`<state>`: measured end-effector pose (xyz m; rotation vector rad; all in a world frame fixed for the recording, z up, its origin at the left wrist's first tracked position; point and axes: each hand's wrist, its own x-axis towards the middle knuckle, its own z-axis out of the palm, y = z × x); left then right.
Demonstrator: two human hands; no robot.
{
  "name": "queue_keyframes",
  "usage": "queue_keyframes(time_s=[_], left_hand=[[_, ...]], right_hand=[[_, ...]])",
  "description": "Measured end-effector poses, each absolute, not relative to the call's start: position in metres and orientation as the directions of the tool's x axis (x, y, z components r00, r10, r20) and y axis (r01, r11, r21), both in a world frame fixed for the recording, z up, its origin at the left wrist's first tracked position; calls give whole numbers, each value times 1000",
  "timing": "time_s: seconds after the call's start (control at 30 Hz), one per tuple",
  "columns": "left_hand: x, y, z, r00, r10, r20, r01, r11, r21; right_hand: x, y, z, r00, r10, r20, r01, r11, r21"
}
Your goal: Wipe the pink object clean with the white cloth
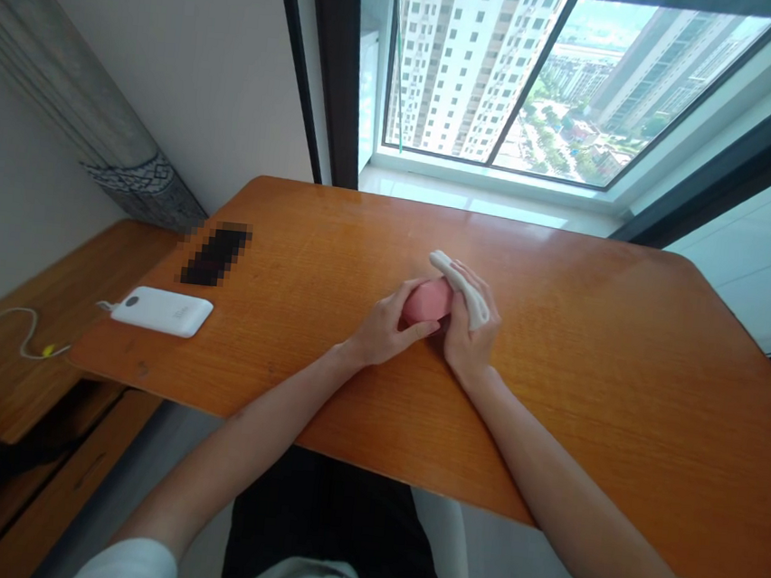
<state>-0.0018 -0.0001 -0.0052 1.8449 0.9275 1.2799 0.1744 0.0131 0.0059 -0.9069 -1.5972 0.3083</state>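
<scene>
Near the middle of the wooden table (598, 346), my left hand (388, 324) is closed round a smooth, rounded pink object (428, 300). Its thumb lies along the near side, and the kind of object cannot be made out. Close against it on the right is my right hand (473, 336), which grips a folded white cloth (464, 289). The cloth slants up and to the left, over the right edge of the pink object. Whether cloth and object touch is hard to tell. My right fingers are partly hidden behind the cloth.
A white power bank-like device (162, 311) with a cable lies at the table's left end. Beyond it is a dark, pixelated flat object (215, 254). A lower wooden surface (10, 289) adjoins on the left. The window (501, 82) stands behind the far edge.
</scene>
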Motion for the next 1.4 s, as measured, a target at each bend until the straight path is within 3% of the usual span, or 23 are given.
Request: queue_keyframes(time_s=[0.1,0.27,0.33,0.4,0.47,0.53,0.6,0.7,0.77,0.83,0.93,1.0,1.13,1.2,1.27,1.4], left_hand=[[-2,1,-8,253,845,471,144,-514,845],[-2,-2,-2,244,867,434,195,-482,854],[-2,-2,-2,241,869,432,193,-479,856],[-2,-1,-6,234,863,447,186,-491,851],[-2,1,-12,228,862,452,191,-495,848],[-2,3,-15,230,865,447,203,-491,847],[-2,3,-14,226,862,453,201,-497,844],[-1,0,-6,226,860,458,191,-500,845],[-2,-1,-4,233,862,450,190,-494,848],[-2,0,-6,230,859,458,187,-501,845],[-2,3,-13,221,859,462,187,-502,844],[-2,3,-14,224,863,454,185,-495,849],[-2,0,-6,230,858,460,184,-502,845],[-2,-1,-4,230,856,463,183,-505,844],[-2,0,-7,224,855,468,189,-509,840],[-2,3,-16,216,862,459,202,-499,843]], right_hand=[[174,9,7,-126,595,794,430,754,-497],[172,21,2,169,792,586,266,536,-801],[173,22,3,157,799,580,282,527,-802],[175,17,6,43,713,700,370,639,-674],[176,12,8,-143,568,811,433,772,-465],[176,9,8,-256,476,841,442,832,-337],[174,11,7,-185,521,833,446,800,-401],[172,17,4,29,699,714,372,656,-657],[173,18,5,68,759,647,339,593,-731],[174,16,6,15,720,694,387,636,-668],[175,10,8,-186,555,811,471,774,-422],[175,10,8,-242,515,822,467,805,-366],[175,16,6,-8,699,715,386,662,-643],[176,17,6,27,749,662,360,611,-705],[177,14,7,-38,698,715,407,664,-627],[176,8,8,-257,497,829,483,809,-335]])
